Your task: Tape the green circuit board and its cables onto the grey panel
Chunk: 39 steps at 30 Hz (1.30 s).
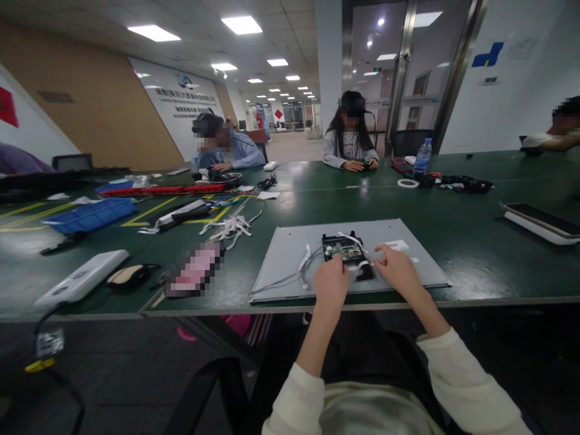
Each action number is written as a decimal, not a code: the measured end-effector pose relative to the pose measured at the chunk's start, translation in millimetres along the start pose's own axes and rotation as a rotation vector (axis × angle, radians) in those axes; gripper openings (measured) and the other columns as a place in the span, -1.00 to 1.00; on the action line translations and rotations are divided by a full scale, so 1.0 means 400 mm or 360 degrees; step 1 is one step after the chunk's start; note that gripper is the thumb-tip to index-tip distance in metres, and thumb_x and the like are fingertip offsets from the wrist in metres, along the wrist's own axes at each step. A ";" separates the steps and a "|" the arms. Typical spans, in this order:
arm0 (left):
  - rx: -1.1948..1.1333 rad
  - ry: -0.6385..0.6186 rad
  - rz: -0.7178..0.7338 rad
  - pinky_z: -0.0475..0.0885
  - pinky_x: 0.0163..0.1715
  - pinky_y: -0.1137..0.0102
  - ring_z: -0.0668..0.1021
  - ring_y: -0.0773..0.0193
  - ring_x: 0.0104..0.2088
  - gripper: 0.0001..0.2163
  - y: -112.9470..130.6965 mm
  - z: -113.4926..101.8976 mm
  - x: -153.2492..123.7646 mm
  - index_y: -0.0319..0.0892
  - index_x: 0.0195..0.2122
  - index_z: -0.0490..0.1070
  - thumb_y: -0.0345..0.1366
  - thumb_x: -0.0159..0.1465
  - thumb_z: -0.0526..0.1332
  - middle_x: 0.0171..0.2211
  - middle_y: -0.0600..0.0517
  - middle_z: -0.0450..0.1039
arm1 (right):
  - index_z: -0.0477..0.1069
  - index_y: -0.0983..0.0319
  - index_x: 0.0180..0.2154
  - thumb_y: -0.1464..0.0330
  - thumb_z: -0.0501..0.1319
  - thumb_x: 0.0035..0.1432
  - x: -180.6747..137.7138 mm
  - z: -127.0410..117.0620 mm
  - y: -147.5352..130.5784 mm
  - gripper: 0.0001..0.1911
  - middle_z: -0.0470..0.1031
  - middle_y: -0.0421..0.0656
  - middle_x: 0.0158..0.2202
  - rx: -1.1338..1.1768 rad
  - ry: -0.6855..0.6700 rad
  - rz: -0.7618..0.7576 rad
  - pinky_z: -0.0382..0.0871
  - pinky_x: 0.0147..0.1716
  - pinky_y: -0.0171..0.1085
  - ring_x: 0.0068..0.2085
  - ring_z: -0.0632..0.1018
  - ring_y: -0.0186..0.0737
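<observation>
A grey metal panel lies flat on the green table's near edge. On it sits a black module with a small green circuit board and white cables running left. My left hand rests at the board's near left corner, fingers curled down on it; what they pinch is hidden. My right hand is at the board's right side, fingers bent and pinching near a white cable end.
The green table holds white cable strips, a blue tray, a white device, a tape roll, a water bottle and a tablet. Three people sit at the far side.
</observation>
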<state>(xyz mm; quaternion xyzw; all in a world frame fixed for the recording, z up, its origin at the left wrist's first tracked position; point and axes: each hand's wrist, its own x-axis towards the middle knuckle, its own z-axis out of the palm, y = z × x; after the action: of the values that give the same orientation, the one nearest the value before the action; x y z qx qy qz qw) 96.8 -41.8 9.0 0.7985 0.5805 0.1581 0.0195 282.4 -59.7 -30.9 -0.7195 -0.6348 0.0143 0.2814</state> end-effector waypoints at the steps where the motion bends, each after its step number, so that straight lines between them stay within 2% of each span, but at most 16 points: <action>1: -0.0003 0.0006 -0.0001 0.31 -0.38 0.38 0.55 0.15 -0.34 -0.87 -0.010 -0.006 -0.002 -0.15 -0.24 0.38 -0.30 0.26 0.08 -0.38 -0.06 0.51 | 0.35 0.20 -0.09 0.34 0.15 0.14 0.000 0.001 0.002 -0.73 0.43 -0.22 -0.55 0.0010 -0.0004 0.0003 0.03 -0.50 -0.33 -0.45 0.46 -0.21; 4: -0.0050 0.0080 -0.0045 0.28 -0.39 0.40 0.53 0.19 -0.37 -0.89 -0.052 -0.032 -0.005 -0.12 -0.28 0.37 -0.27 0.27 0.08 -0.41 -0.01 0.49 | 0.36 0.19 -0.09 0.33 0.14 0.14 -0.001 0.003 0.007 -0.73 0.43 -0.23 -0.55 0.0047 -0.0012 0.0002 0.04 -0.49 -0.33 -0.45 0.46 -0.21; 6: -0.0086 0.0211 -0.0119 0.28 -0.37 0.40 0.52 0.19 -0.35 -0.89 -0.090 -0.055 -0.002 -0.11 -0.28 0.36 -0.25 0.28 0.07 -0.39 0.00 0.48 | 0.36 0.19 -0.09 0.34 0.14 0.14 -0.001 0.003 0.009 -0.73 0.43 -0.23 -0.55 0.0080 -0.0012 -0.0013 0.06 -0.49 -0.33 -0.45 0.46 -0.21; 8: -0.0073 0.0373 -0.0183 0.29 -0.31 0.39 0.51 0.18 -0.27 -0.88 -0.133 -0.073 0.005 -0.12 -0.24 0.35 -0.27 0.27 0.08 -0.32 -0.02 0.47 | 0.37 0.19 -0.09 0.34 0.14 0.13 -0.002 0.002 0.011 -0.72 0.44 -0.23 -0.54 0.0106 -0.0007 -0.0024 0.07 -0.48 -0.33 -0.45 0.45 -0.22; 10: -0.0017 0.0453 -0.0212 0.30 -0.24 0.36 0.49 0.15 -0.20 -0.85 -0.173 -0.080 0.018 -0.15 -0.20 0.36 -0.26 0.25 0.09 -0.23 -0.07 0.46 | 0.36 0.20 -0.08 0.34 0.14 0.13 -0.002 0.002 0.013 -0.71 0.44 -0.22 -0.54 0.0120 -0.0006 -0.0036 0.08 -0.48 -0.33 -0.46 0.45 -0.22; 14: -0.0012 0.0311 -0.0204 0.32 -0.20 0.36 0.49 0.14 -0.19 -0.80 -0.220 -0.063 0.059 -0.16 -0.24 0.42 -0.18 0.24 0.11 -0.22 -0.09 0.46 | 0.36 0.22 -0.06 0.33 0.11 0.14 -0.001 0.005 0.018 -0.70 0.43 -0.22 -0.55 0.0127 -0.0011 -0.0062 0.10 -0.47 -0.32 -0.46 0.45 -0.21; 19: -0.0171 0.0117 -0.0193 0.32 -0.27 0.40 0.50 0.19 -0.26 -0.86 -0.225 -0.034 0.124 -0.16 -0.42 0.44 -0.23 0.17 0.17 -0.33 -0.05 0.49 | 0.38 0.21 -0.09 0.33 0.10 0.14 -0.004 0.002 0.014 -0.72 0.42 -0.23 -0.55 0.0160 -0.0015 -0.0061 0.12 -0.46 -0.32 -0.46 0.45 -0.21; 22: -0.0306 0.0096 -0.0203 0.31 -0.31 0.43 0.51 0.22 -0.31 -0.89 -0.235 -0.026 0.147 -0.16 -0.46 0.45 -0.29 0.14 0.18 -0.38 -0.03 0.51 | 0.38 0.20 -0.09 0.32 0.10 0.14 -0.006 -0.002 0.011 -0.71 0.42 -0.24 -0.55 0.0184 -0.0010 -0.0044 0.12 -0.46 -0.32 -0.47 0.45 -0.22; 28: -0.0652 0.0313 -0.0252 0.33 -0.29 0.43 0.53 0.25 -0.35 -0.86 -0.265 -0.015 0.151 -0.16 -0.45 0.51 -0.28 0.13 0.16 -0.41 0.00 0.55 | 0.38 0.22 -0.07 0.30 0.07 0.16 -0.006 -0.002 0.016 -0.69 0.43 -0.21 -0.53 0.0177 0.0005 -0.0067 0.15 -0.43 -0.30 -0.46 0.44 -0.21; 34: -0.1178 0.0447 -0.0328 0.33 -0.40 0.48 0.49 0.30 -0.45 -0.81 -0.272 -0.015 0.154 -0.21 -0.46 0.51 -0.21 0.08 0.20 -0.52 0.05 0.49 | 0.38 0.22 -0.07 0.30 0.07 0.16 -0.009 -0.004 0.013 -0.68 0.43 -0.21 -0.53 0.0262 0.0028 -0.0068 0.20 -0.41 -0.29 -0.46 0.45 -0.20; 37: -0.1507 0.0601 -0.0357 0.34 -0.42 0.49 0.48 0.33 -0.45 -0.77 -0.264 -0.030 0.144 -0.24 -0.41 0.52 -0.16 0.07 0.22 -0.51 0.06 0.49 | 0.41 0.23 -0.10 0.31 0.07 0.15 -0.008 -0.013 0.007 -0.69 0.43 -0.20 -0.52 0.0347 0.0115 -0.0058 0.23 -0.40 -0.29 -0.47 0.44 -0.22; 39: -0.1675 0.0703 -0.0345 0.37 -0.36 0.48 0.51 0.33 -0.41 -0.75 -0.245 -0.044 0.123 -0.25 -0.37 0.53 -0.16 0.05 0.26 -0.45 0.04 0.52 | 0.44 0.23 -0.13 0.29 0.07 0.15 -0.007 -0.023 0.000 -0.70 0.45 -0.18 -0.48 0.0448 0.0251 -0.0038 0.26 -0.39 -0.28 -0.47 0.43 -0.24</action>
<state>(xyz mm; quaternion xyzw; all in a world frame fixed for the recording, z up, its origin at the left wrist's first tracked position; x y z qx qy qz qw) 15.4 33.2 15.8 0.5654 0.4927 0.5853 0.3083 285.4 -65.8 -24.3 -0.6642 -0.6110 0.0431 0.4286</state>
